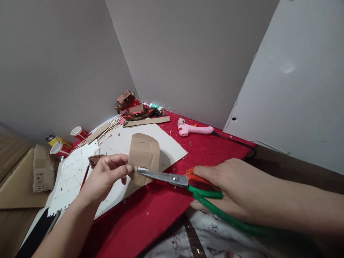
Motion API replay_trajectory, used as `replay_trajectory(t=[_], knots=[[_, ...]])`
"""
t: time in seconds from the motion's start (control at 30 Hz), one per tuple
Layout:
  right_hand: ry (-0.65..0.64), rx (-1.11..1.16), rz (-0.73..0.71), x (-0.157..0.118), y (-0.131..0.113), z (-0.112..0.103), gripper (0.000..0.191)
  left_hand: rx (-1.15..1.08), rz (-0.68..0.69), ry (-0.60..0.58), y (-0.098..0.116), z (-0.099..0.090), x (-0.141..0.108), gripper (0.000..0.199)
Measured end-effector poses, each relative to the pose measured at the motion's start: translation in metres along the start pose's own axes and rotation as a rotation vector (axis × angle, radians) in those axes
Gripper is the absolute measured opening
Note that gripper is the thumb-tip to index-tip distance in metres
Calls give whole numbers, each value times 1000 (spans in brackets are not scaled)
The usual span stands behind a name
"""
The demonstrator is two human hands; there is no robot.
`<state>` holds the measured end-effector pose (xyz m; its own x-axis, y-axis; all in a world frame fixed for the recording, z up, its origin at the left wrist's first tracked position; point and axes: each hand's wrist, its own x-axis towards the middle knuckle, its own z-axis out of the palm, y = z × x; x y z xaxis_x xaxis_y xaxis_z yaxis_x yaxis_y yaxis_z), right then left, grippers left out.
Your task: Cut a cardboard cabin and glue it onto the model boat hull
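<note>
My left hand (111, 173) pinches the left edge of a piece of brown cardboard (144, 150) with a rounded top, held up above a white board (172, 145). In my right hand (228, 184) is a pair of scissors (163, 177) with green and orange handles. The blades reach left to the lower part of the cardboard, and a tip shows at a small slot in it. The fingers of my right hand are partly hidden behind the handles.
A pink glue gun (195, 129) with a black cord lies on the red tabletop (204, 150). Brown model boats (138, 111) stand at the back corner. Paper cups (77, 132), thin sticks (107, 130), a drawing sheet (71, 175) and cardboard boxes (16, 172) are to the left.
</note>
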<state>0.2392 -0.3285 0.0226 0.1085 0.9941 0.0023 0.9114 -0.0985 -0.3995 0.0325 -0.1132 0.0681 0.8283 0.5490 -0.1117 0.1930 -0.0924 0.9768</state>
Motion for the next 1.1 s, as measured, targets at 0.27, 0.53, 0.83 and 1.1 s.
replay_trajectory(t=[0.27, 0.53, 0.83, 1.1], knots=[[-59, 6, 110, -8, 1, -20, 39, -105, 12, 204, 2, 9, -1, 18], [-42, 78, 167, -7, -7, -14, 41, -294, 45, 366, -2, 22, 1, 19], [61, -141, 103, -2, -8, -3, 44, -336, 67, 411, -4, 33, -2, 22], [-17, -92, 97, -4, -6, -12, 46, -332, 25, 394, -1, 36, -4, 29]])
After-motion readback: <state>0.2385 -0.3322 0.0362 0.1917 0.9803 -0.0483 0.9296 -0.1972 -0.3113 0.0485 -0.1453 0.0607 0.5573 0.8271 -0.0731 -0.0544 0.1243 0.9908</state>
